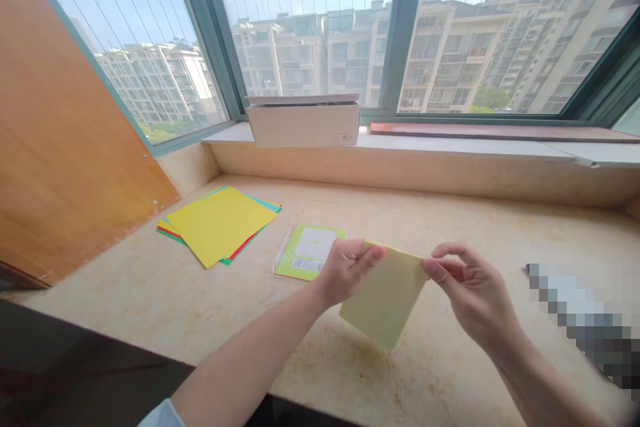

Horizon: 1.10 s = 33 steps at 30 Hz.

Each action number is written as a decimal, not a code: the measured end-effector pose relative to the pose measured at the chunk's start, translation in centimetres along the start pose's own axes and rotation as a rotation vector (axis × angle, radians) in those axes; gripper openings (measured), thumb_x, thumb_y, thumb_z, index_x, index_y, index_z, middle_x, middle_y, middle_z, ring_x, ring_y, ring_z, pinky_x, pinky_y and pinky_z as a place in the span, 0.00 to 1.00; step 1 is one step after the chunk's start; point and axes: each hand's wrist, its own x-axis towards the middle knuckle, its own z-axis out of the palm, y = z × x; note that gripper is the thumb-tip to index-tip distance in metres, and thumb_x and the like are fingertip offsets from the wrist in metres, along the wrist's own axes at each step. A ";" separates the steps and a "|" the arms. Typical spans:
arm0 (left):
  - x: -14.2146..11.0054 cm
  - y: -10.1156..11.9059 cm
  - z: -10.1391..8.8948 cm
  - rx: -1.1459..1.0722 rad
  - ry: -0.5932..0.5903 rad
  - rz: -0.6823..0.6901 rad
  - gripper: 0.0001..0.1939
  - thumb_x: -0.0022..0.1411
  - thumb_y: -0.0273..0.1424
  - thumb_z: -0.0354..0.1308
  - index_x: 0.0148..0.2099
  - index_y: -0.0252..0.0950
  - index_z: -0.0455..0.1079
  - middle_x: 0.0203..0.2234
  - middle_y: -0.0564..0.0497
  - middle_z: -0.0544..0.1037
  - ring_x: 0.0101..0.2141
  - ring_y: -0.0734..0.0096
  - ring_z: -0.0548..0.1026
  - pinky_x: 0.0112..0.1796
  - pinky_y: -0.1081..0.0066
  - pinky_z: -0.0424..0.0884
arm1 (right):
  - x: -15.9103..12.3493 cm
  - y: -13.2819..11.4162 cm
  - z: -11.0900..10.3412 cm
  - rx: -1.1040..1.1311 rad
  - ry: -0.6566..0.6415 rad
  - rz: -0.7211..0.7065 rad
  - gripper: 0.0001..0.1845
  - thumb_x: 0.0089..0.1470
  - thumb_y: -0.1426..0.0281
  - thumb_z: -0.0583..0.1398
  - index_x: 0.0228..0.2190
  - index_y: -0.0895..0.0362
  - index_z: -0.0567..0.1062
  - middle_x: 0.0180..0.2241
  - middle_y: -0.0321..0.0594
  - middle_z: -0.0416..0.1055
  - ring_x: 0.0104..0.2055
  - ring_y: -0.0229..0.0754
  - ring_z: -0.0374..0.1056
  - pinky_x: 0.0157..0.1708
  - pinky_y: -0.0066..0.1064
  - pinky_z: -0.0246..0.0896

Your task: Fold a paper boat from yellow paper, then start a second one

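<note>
A pale yellow sheet of paper (384,300) is held up, tilted, above the front of the counter. My left hand (347,271) is closed on its upper left corner, thumb on the near face. At the upper right corner, my right hand (470,280) pinches the sheet between thumb and fingertips. Whether the sheet is folded or more than one layer, I cannot tell. Just behind my left hand lies a green-patterned packet (300,250) in a clear sleeve with a barcode label, partly covered by that hand.
Large coloured sheets (223,220), yellow on top, lie fanned at the left near a wooden panel (80,113). A white box (304,123) and a long flat board (500,132) rest on the windowsill. A pixelated object (585,313) sits at the right of the stone counter (200,320).
</note>
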 end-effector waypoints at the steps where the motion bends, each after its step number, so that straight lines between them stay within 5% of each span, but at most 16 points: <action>1: 0.0 -0.1 0.2 -0.001 0.025 0.010 0.30 0.65 0.54 0.54 0.24 0.32 0.67 0.17 0.55 0.63 0.19 0.79 0.60 0.20 0.76 0.55 | 0.1 0.2 0.2 -0.009 0.019 0.009 0.16 0.57 0.58 0.67 0.42 0.52 0.73 0.31 0.38 0.80 0.33 0.41 0.74 0.36 0.29 0.67; 4: 0.0 -0.4 0.7 0.003 0.106 0.042 0.31 0.66 0.53 0.54 0.21 0.34 0.60 0.16 0.56 0.59 0.19 0.79 0.57 0.21 0.76 0.52 | 0.6 0.8 0.8 -0.024 -0.033 0.069 0.20 0.60 0.53 0.63 0.47 0.53 0.76 0.34 0.41 0.79 0.36 0.44 0.73 0.40 0.33 0.67; 8: -0.2 -0.6 1.4 0.004 0.129 0.046 0.30 0.67 0.51 0.54 0.21 0.34 0.60 0.17 0.56 0.60 0.20 0.79 0.57 0.21 0.75 0.51 | 0.7 0.9 1.5 -0.119 -0.026 -0.008 0.21 0.64 0.52 0.57 0.34 0.56 0.79 0.29 0.41 0.75 0.32 0.43 0.69 0.34 0.32 0.64; 16: -0.2 1.3 1.2 -0.004 -0.200 -0.043 0.26 0.67 0.51 0.52 0.29 0.33 0.65 0.23 0.53 0.67 0.24 0.75 0.64 0.25 0.75 0.58 | 0.1 0.3 1.5 -0.352 0.181 -0.174 0.20 0.66 0.54 0.55 0.29 0.54 0.76 0.22 0.36 0.67 0.24 0.40 0.60 0.22 0.29 0.56; 23: -0.4 1.2 0.6 0.231 -0.144 0.144 0.25 0.72 0.45 0.49 0.25 0.35 0.58 0.19 0.56 0.59 0.23 0.77 0.58 0.26 0.73 0.52 | 0.5 0.0 1.4 -0.209 0.038 -0.140 0.22 0.64 0.51 0.56 0.38 0.54 0.79 0.28 0.40 0.75 0.27 0.42 0.67 0.23 0.29 0.61; 28: -0.3 1.1 0.8 0.173 -0.159 0.044 0.24 0.70 0.46 0.50 0.27 0.34 0.62 0.21 0.55 0.61 0.25 0.76 0.59 0.27 0.74 0.54 | 0.6 -0.5 1.0 -0.232 0.004 -0.095 0.23 0.65 0.52 0.55 0.29 0.56 0.76 0.22 0.37 0.68 0.23 0.39 0.61 0.20 0.27 0.55; 33: 0.2 1.8 0.4 0.085 -0.436 -0.168 0.21 0.68 0.46 0.52 0.32 0.33 0.67 0.24 0.54 0.64 0.26 0.74 0.63 0.27 0.75 0.57 | 0.3 -0.3 0.4 -0.497 0.013 -0.227 0.20 0.67 0.58 0.53 0.29 0.55 0.76 0.20 0.34 0.67 0.22 0.38 0.60 0.21 0.28 0.53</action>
